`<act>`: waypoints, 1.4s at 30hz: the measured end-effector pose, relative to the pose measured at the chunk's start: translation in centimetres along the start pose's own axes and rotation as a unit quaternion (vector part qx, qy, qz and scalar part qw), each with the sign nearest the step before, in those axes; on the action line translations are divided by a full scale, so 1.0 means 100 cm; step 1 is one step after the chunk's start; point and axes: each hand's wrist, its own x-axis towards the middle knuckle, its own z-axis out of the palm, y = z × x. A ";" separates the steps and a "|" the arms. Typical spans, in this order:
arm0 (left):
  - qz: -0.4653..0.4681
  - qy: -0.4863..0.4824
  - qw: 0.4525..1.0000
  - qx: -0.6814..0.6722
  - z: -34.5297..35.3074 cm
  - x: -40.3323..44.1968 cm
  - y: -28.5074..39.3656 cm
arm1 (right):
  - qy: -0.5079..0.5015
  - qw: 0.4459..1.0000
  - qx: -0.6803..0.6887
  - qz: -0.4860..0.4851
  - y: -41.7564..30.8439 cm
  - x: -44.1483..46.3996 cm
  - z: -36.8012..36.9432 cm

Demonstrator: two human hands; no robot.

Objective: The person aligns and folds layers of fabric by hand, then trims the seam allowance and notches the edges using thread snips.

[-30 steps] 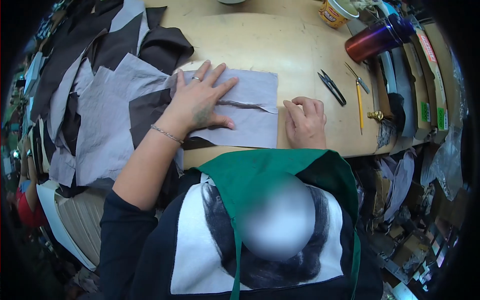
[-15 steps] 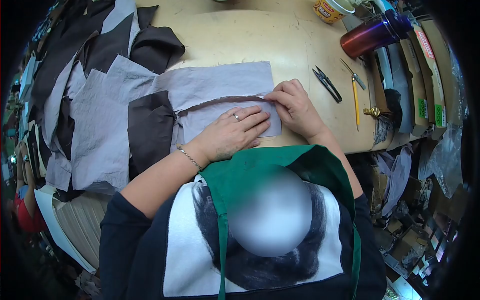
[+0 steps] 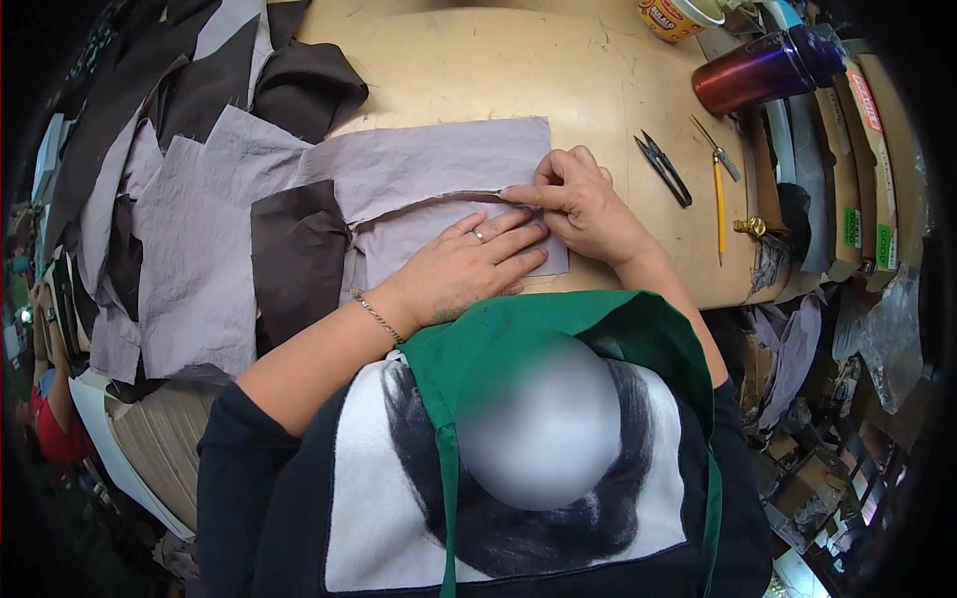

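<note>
A light grey fabric piece (image 3: 429,154) lies across the table, with a raised seam edge running along its middle. On its lower part my left hand (image 3: 464,261) rests flat, fingers spread slightly and a ring on one finger. My right hand (image 3: 581,204) pinches the seam edge near the fabric's right end, close to my left fingertips. Dark brown fabric (image 3: 297,249) is joined or laid at the left of the grey piece; which one is unclear.
A pile of grey and dark cloth (image 3: 204,239) covers the left side. On the right are black thread snips (image 3: 663,169), a yellow pencil (image 3: 720,214), a seam-ripper-like tool (image 3: 725,159), a metal bottle (image 3: 763,75), a paper cup (image 3: 678,15) and upright boxes (image 3: 872,159).
My left hand has come down from the fabric's upper left to its lower part. My right hand has moved from the table onto the seam edge and pinched it, then shifted slightly left.
</note>
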 end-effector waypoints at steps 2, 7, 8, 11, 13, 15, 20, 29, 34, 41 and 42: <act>0.012 0.039 0.999 0.020 0.003 0.000 0.000 | -0.017 1.000 -0.008 -0.008 0.001 0.001 0.000; 0.014 0.036 0.999 0.016 0.002 0.001 0.000 | -0.063 0.996 -0.056 -0.008 -0.006 0.007 -0.006; 0.009 0.021 1.000 0.003 0.001 0.001 0.000 | -0.075 0.995 -0.063 -0.008 -0.007 0.008 -0.007; 0.011 0.025 1.000 0.004 0.002 0.002 0.001 | -0.065 0.995 -0.074 -0.026 -0.016 0.016 -0.006; 0.018 0.039 0.999 0.015 0.001 0.003 0.000 | 0.006 0.999 -0.037 -0.020 -0.015 0.022 -0.014; 0.023 0.046 0.998 0.021 -0.001 0.002 0.000 | 0.094 0.995 0.027 -0.003 -0.009 0.021 -0.020; -0.012 -0.002 1.000 -0.017 -0.001 0.000 0.002 | 0.250 0.959 -0.031 0.127 0.046 -0.028 -0.044; -0.026 0.017 0.999 -0.006 0.000 0.000 0.004 | 0.265 0.932 -0.156 0.193 0.084 -0.067 -0.034; -0.006 0.028 1.000 -0.001 0.001 -0.001 0.002 | 0.208 0.968 -0.098 0.103 0.059 -0.039 -0.032; -0.005 0.007 1.000 -0.016 0.000 0.000 -0.001 | 0.115 0.954 -0.262 -0.090 0.008 -0.024 -0.025; -0.003 0.010 1.000 -0.016 0.001 0.000 -0.001 | 0.117 0.952 -0.264 -0.105 0.009 -0.022 -0.022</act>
